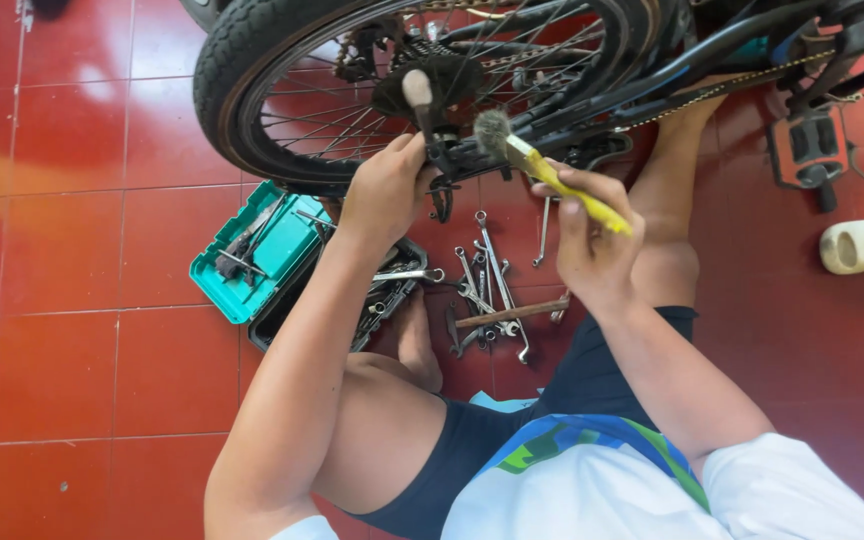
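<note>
Hands: right (592,235) pinches yellow-handled bristle brush (542,170); left (387,185) grips black frame tube (472,150) beside knobby tyre (227,60).

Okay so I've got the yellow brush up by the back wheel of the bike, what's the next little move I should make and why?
Probably ease the yellow-handled brush a little further in, toward the sprockets. The right hand holds it with its bristles at the frame, just short of the gear cluster, while the left hand grips a part beside the rear wheel, seemingly steadying it.
</note>
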